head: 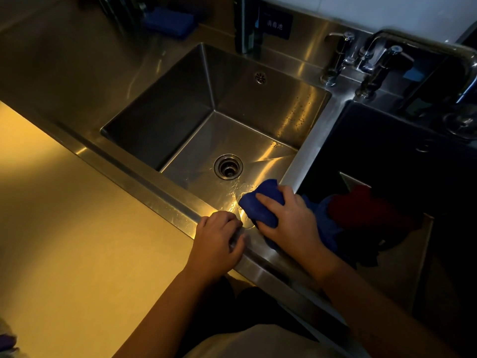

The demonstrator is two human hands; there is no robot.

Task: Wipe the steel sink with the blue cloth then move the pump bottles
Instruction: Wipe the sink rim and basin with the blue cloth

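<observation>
The steel sink is a deep square basin with a round drain in its floor. My right hand grips the bunched blue cloth and holds it against the basin's near right corner. My left hand rests on the sink's front rim, fingers curled over the edge. Two pump bottles stand on the ledge behind the divider, between the two basins.
A second, dark basin lies to the right with red and dark cloths in it. A curved faucet arches at the back right. A blue sponge sits at the back left. Yellow floor lies below the counter's front.
</observation>
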